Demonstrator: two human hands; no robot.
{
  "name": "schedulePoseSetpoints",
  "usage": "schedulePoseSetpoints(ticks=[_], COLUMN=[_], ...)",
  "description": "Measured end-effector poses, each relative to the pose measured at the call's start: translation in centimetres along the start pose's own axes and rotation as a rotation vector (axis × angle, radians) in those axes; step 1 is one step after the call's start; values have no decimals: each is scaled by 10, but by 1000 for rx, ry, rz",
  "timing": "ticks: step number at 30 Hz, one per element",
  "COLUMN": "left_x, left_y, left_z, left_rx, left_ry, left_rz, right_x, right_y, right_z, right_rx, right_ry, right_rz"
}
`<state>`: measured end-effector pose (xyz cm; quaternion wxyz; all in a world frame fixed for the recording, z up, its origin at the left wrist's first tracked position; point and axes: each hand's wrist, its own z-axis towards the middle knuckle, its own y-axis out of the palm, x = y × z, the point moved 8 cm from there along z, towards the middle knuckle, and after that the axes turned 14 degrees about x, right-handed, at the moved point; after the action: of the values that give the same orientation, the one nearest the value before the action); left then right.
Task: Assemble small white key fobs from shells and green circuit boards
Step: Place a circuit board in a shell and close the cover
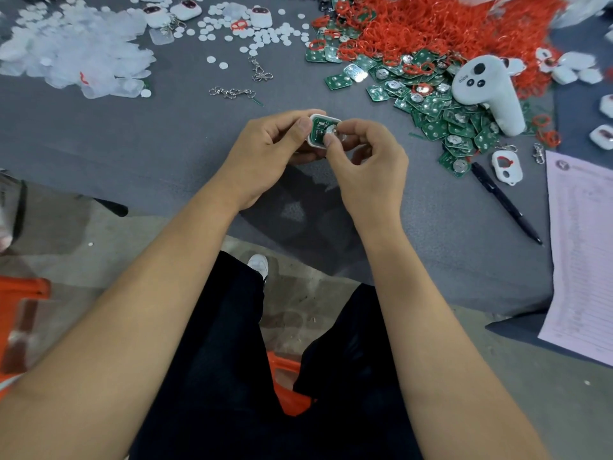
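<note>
Fob shell [314, 136], white, one item: you held it above the grey surface [166, 144], near the front edge, with a green board [320, 127] seated in its open face. Your left hand [265, 154] gripped the shell, fingers curled beneath it and thumb laid along the board's left side. Your right hand [368, 164] was curled over the shell's right end, thumb tip pressing on the silver disc on the board; the other fingers were bent, and whether they touched the shell could not be told.

Boards, loose heap [441, 121]: on the surface to your right, well apart from your hands, many with round silver contacts facing up.

Red rings [431, 24]: large pile behind the boards, at the far right, spilling onto them.

Controller [484, 91], white: lying on the heap of boards, handle toward you.

Pen [504, 200], black: on the surface near the right side, beside a printed sheet [583, 254] that overhung the front edge.

Shell half [507, 167], white with a red ring in it: just beside the pen's far end.

Clear covers [73, 51]: pile at far left.

White discs [265, 34]: scattered at far centre, among a few finished fobs [260, 16].

Metal clasps [232, 92]: two small clusters on the surface beyond your hands.
</note>
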<state>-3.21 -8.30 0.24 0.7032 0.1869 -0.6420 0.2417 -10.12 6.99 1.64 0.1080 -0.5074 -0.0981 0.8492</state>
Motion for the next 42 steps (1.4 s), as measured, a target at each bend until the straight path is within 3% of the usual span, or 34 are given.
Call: schedulePoseSetpoints(ticks=[15, 24, 42], left_x=[1, 5, 5], left_y=[1, 1, 2], left_z=[-1, -3, -2], left_rx=[3, 1, 3], left_ry=[6, 7, 30], left_rz=[56, 34, 99], right_x=[-4, -8, -14], right_y=[-1, -12, -7], right_z=[-2, -2, -6], right_rx=[25, 140, 55], right_ry=[-11, 2, -1], right_rz=[-40, 15, -144])
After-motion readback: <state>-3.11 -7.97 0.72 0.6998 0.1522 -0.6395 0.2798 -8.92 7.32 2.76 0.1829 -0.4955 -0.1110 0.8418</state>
